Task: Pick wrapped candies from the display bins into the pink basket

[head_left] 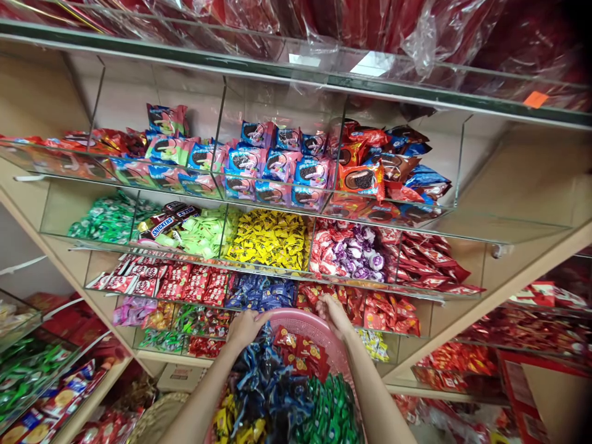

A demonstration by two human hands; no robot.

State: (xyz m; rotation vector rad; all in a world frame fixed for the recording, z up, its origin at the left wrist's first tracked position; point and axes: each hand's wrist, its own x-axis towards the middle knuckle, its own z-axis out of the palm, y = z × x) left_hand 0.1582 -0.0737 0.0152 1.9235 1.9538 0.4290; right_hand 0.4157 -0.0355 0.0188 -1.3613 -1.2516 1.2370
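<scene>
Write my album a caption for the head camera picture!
Left hand and right hand hold a pink basket of wrapped sweets before stocked candy shelves.

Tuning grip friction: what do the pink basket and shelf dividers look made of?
Pink basket: likely molded plastic, low sheen; perforated wall, uniform color.
Shelf dividers: glass or clear acrylic, can't tell which; smooth, see-through, dark edges.

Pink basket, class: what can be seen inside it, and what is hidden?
Red packets, dark blue packets, green packets and yellow packets lie inside the pink basket. Its bottom, covered by them, cannot be seen.
</scene>
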